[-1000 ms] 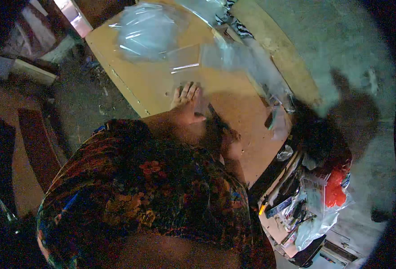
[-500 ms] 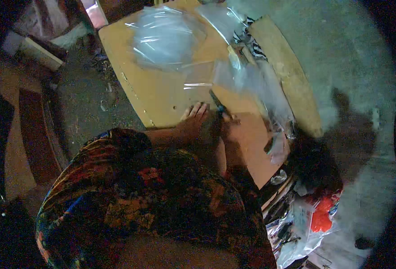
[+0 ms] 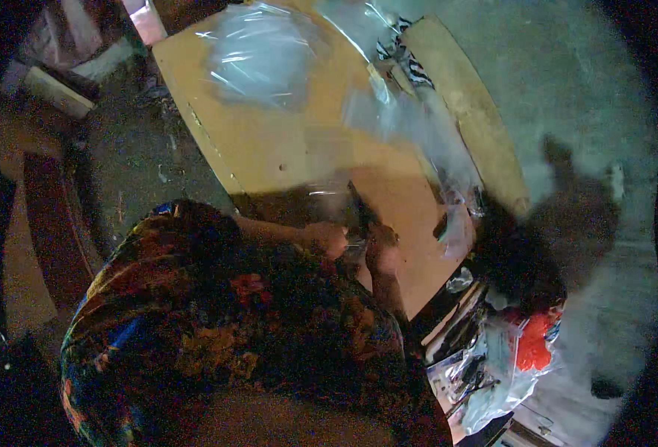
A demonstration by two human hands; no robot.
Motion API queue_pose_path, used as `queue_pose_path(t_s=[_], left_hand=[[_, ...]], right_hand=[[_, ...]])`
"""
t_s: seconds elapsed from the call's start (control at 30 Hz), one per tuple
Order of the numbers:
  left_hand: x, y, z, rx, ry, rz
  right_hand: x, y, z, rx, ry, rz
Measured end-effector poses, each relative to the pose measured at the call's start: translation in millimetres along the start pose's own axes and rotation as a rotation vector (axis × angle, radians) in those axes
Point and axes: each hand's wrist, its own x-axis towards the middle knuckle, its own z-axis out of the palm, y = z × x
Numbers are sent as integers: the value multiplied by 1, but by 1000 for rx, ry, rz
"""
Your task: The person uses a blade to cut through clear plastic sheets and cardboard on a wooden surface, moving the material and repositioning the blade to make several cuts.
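Low on the orange-tan board [image 3: 247, 141], my left hand [image 3: 325, 238] is curled at the near edge of a clear plastic sheet [image 3: 327, 195], blurred and in shadow. Just to its right, my right hand [image 3: 381, 248] is closed round a long dark tool [image 3: 361, 205] pointing away from me; I cannot make out what kind it is. Farther up the board lies a pile of clear plastic bags or sheets [image 3: 258, 56], with more loose plastic [image 3: 381, 112] to the right of it.
A tan strip of board [image 3: 470, 97] runs along the right side. At lower right sit crumpled plastic, small items and a red object [image 3: 534, 343]. A striped cloth [image 3: 415, 67] lies by the far right edge. Wooden pieces [image 3: 61, 89] stand at upper left.
My left hand has come from lying spread on the board down toward me and curled, and the clear sheet has slid nearer with it. The dark tool stays in my right hand.
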Motion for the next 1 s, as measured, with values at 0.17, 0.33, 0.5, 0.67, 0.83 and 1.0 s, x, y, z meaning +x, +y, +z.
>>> queue_pose_path(t_s=[0.17, 0.33, 0.5, 0.67, 0.83, 1.0], left_hand=[[21, -4, 17, 1159, 2, -148], [-1, 112, 13, 1143, 326, -285], [-22, 81, 5, 1611, 650, -133], [-15, 32, -12, 2139, 713, -292], [-24, 84, 8, 1838, 519, -224], [-48, 65, -18, 1542, 602, 38]], right_hand=[[-34, 2, 12, 7, 102, 23], [-35, 12, 21, 139, 272, -160], [-21, 17, 22, -17, 252, -168], [36, 17, 16, 114, 140, -130], [94, 28, 52, 333, 318, -71], [117, 27, 54, 160, -17, 66]])
